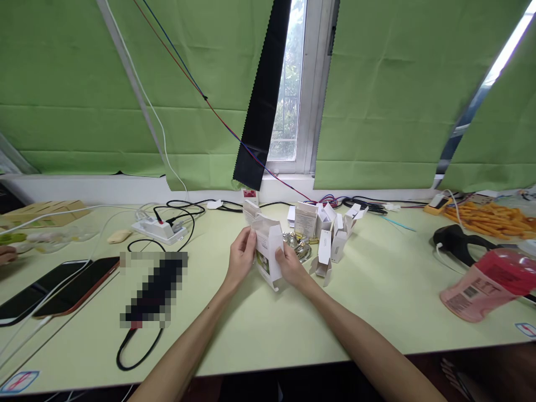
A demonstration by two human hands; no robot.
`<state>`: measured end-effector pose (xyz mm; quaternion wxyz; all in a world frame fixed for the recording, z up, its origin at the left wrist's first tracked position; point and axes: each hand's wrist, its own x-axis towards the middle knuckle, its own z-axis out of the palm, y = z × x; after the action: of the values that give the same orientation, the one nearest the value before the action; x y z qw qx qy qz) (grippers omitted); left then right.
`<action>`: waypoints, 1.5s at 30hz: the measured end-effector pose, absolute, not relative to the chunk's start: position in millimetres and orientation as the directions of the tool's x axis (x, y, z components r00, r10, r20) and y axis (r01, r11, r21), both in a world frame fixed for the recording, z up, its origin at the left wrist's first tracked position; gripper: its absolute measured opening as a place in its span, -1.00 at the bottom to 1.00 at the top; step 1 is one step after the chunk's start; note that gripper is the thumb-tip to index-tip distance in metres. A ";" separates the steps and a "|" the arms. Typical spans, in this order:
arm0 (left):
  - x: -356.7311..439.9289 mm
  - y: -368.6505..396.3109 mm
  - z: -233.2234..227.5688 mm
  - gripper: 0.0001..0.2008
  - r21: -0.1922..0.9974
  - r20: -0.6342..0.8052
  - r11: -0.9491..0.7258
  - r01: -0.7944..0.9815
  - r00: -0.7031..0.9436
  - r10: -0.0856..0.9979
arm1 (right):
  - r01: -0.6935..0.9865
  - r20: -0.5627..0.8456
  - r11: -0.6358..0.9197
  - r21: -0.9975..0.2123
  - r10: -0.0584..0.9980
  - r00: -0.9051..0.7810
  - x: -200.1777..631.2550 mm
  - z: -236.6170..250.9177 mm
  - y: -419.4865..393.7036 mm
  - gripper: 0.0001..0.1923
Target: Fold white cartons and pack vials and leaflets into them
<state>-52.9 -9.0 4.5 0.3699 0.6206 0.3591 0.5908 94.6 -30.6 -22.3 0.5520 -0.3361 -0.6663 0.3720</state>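
Near edge: black cable loop (138, 349) left of centre; blue-red sticker (19, 382) at near-left corner of tabletop (377, 312), another (526, 329) at near-right edge.
Left hand (240, 258): gripping left side of small white carton (268, 251), fingers curled round its edge.
Right hand (290, 265): gripping carton's right side, thumb on the front panel.
Carton: held upright above tabletop centre, top flaps open, between both hands.
Left side: two phones (58, 287) flat near left edge, white cables across them; another person's hand (6, 254) at far-left edge, grip not discernible.
Right side: pink pouch (488, 285) lying near right edge, black object (458, 243) just behind it.
Behind hands: cluster of open white cartons (329, 231), shiny metal pieces (299, 245) just beside them.
Far-left: white power strip (159, 229), cardboard boxes (46, 212) at far-left corner.
Far-right corner: pile of orange sticks (489, 218).
Far edge: tangle of black and coloured wires (360, 204) along windowsill.
Backdrop: green curtains (84, 84), window strip (288, 84) between them.
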 end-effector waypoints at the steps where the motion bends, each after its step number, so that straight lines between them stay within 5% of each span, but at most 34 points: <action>1: -53.0 -9.2 4.8 -0.62 0.880 0.475 -0.476 0.014 0.036 0.879 | 0.018 0.465 0.473 -0.881 0.871 -0.155 94.3 -22.2 -30.5 -0.18; 6: -52.0 -11.3 6.2 -0.63 0.863 0.504 -0.505 0.030 0.034 0.863 | -0.049 0.409 0.406 -0.912 0.908 -0.087 92.5 -19.3 -31.3 -0.25; 14: -49.8 -12.0 5.6 -0.60 0.883 0.467 -0.467 0.042 0.014 0.884 | 0.033 0.525 0.527 -0.849 0.835 0.166 90.5 -15.2 -32.8 -0.57; 23: -48.6 -12.6 2.1 -0.56 0.898 0.439 -0.439 0.018 -0.003 0.898 | -0.015 0.526 0.544 -0.839 0.817 0.237 87.7 -12.0 -39.0 -0.43; 45: -46.2 -16.6 1.2 -0.64 0.841 0.526 -0.528 0.121 0.050 0.849 | 0.188 0.544 0.511 -0.839 0.793 0.273 90.9 -10.7 -39.1 -0.53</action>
<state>-46.2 -16.6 1.2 0.3136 0.6534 0.3710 0.5806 90.9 -39.1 -10.7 0.6660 -0.4393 -0.5584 0.2271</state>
